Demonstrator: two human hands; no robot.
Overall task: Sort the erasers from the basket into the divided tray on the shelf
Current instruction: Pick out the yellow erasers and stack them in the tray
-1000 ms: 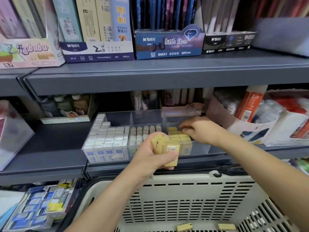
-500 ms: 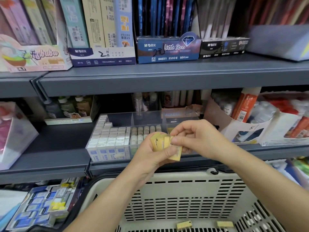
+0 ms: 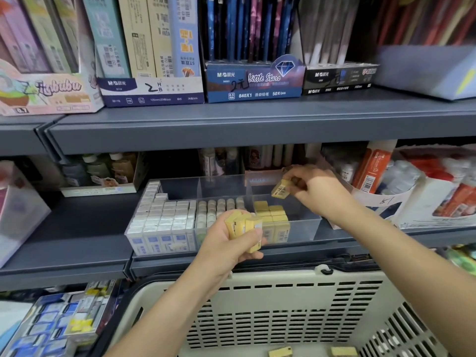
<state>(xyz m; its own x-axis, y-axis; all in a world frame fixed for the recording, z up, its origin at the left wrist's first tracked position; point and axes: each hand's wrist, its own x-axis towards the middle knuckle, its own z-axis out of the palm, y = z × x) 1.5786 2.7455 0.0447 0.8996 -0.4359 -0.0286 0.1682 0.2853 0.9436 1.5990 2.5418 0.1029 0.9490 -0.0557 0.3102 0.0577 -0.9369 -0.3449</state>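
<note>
1. On the grey shelf [image 3: 77, 243], a clear divided tray [image 3: 305, 229] stands at the front edge, with three compartments side by side.
2. The left compartment is packed with white erasers [image 3: 162, 217] standing upright in rows, each in a sleeve with a blue patch on its front.
3. The middle compartment holds narrow rows of pale, rounded erasers [image 3: 219, 206].
4. The left hand [image 3: 226, 251] is in front of the tray, between the middle and right compartments. Its fingers and thumb are curled round a bunch of yellow erasers [image 3: 243, 225], small blocks in yellow sleeves with print on one face.
5. The right compartment is partly filled: matching yellow blocks [image 3: 273, 215] stand against its left wall, and its right part is bare.
6. The right hand [image 3: 316, 189] is above the back of that compartment, pinching a single yellow eraser [image 3: 280, 189] in its fingertips, tilted and clear of the blocks below.
7. Below the shelf, a cream slotted basket [image 3: 283, 305] holds two loose erasers: one [image 3: 280, 352] near the middle of its floor, another [image 3: 343, 351] to its right.
</note>
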